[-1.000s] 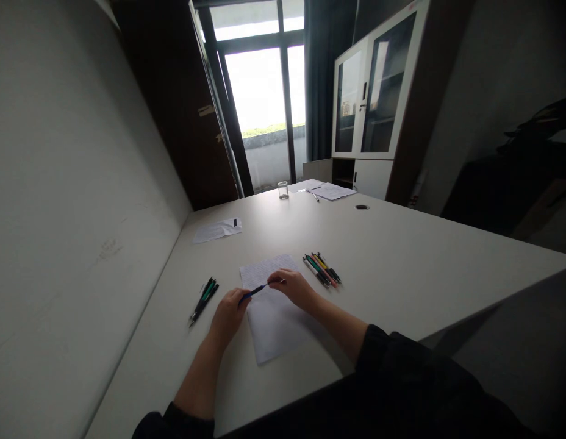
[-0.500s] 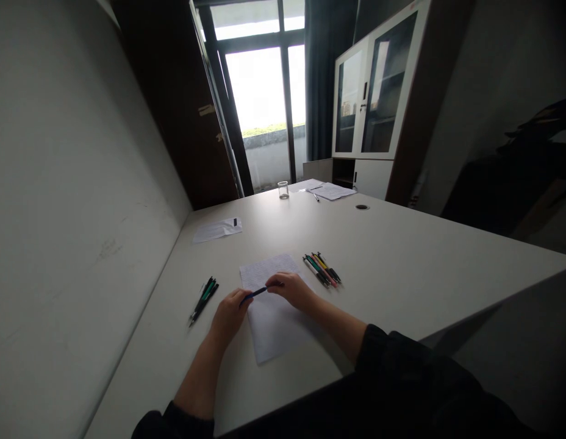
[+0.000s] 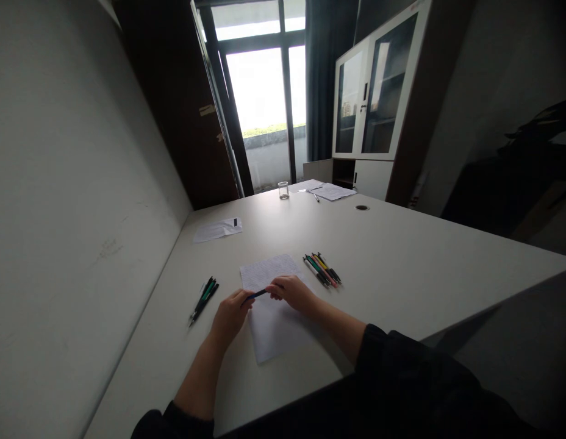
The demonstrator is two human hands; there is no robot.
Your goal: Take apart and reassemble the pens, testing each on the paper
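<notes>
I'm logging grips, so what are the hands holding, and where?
A blue pen, one end in the left hand, the other in the right hand.

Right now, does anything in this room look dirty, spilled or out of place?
Nothing looks spilled on the desk. The oddity is the greyish smudges on the white wall at the left, which stand out against its pale surface.

Daylight pours through a tall, dark-framed glass window (image 3: 260,91), with a long dark curtain (image 3: 322,91) hanging on its right. A scuffed, pale grey wall (image 3: 72,201) runs along the left, ending at a tall dark-brown panel (image 3: 161,116). Beyond the wide, white-topped bench (image 3: 415,262) stands a white-framed cabinet with glazed upper doors (image 3: 397,137); the right side falls into shadow.
</notes>
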